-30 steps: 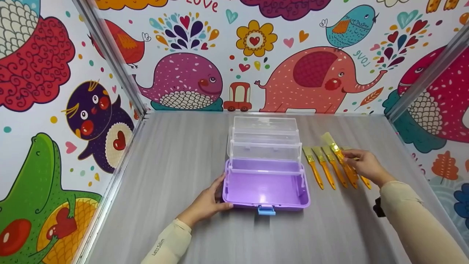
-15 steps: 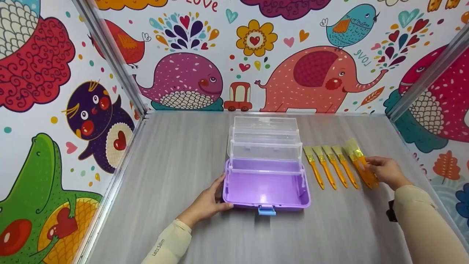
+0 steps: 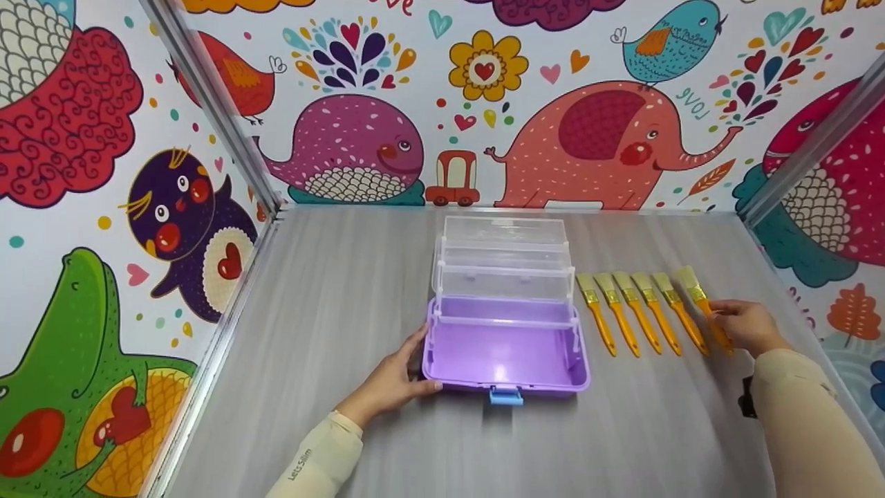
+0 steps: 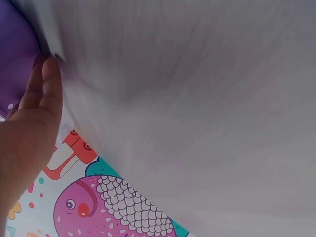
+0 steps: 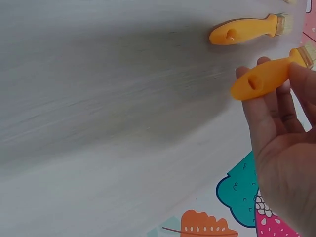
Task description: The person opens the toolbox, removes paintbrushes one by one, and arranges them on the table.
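Note:
In the head view, an open purple plastic box [image 3: 477, 386] with clear tiered trays [image 3: 501, 280] folded out behind it stands mid-table. My left hand [image 3: 387, 385] touches the box's left side, its thumb at the front left corner. Straight fingers [image 4: 52, 86] lie along the purple wall in the left wrist view. My right hand [image 3: 750, 328] pinches a paintbrush [image 3: 700, 299] by its orange handle, bristles pointing away. To its left, several matching paintbrushes [image 3: 625, 326] lie side by side in a row. In the right wrist view, the held brush appears raised off the table.
A blue latch [image 3: 506, 397] sticks out from the box's front. The grey table [image 3: 332, 290] is bounded by patterned walls [image 3: 346, 152] with metal corner strips. A small black object [image 3: 747, 399] shows beside the right sleeve.
My right hand has moved rightward with the held paintbrush, past the end of the row. Lying brushes it partly covered now show apart. The left hand stays at the box. The view has shifted slightly.

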`<state>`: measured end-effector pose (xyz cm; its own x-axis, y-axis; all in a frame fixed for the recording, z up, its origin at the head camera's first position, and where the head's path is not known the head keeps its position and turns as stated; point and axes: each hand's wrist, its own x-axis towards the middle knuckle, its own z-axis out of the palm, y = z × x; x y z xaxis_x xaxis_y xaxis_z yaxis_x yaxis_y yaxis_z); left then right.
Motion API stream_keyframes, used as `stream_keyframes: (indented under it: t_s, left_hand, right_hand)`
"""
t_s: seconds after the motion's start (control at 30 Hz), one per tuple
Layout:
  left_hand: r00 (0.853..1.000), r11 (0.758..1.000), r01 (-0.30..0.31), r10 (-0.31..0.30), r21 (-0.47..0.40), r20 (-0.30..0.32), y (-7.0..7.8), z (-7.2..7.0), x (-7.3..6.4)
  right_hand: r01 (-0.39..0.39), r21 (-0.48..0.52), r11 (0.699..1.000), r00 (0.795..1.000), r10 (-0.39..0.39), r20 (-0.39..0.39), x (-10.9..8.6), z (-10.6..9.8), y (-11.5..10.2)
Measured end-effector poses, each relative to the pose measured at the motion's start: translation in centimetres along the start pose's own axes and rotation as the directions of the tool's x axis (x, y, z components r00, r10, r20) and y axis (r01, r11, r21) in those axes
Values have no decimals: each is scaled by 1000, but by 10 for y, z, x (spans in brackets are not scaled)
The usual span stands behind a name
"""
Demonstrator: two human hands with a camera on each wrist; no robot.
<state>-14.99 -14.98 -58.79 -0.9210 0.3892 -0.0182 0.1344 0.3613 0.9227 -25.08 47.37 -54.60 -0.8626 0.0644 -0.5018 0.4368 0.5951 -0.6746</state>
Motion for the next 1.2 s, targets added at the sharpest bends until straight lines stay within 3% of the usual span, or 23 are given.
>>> stream_keyframes:
  t_s: [0.17,0.47,0.83,1.2]
  left_hand:
    - [1000,1000,11,-11,-28,9,-1,0,1]
    - [1000,1000,29,-29,10,10,-2,0,3]
    - [1000,1000,2,-1,-31,8,-1,-1,2]
    - [1000,1000,-17,17,-8,19,-4,-2,3]
  right_hand:
    - [-18,-54,998,1000,18,-4,4,0,1]
    - [-57,-21,998,998,57,2,6,3,-1]
    - [-67,-22,997,998,67,1,7,3,-2]
    - [-70,-60,996,997,69,-31,10,6,-2]
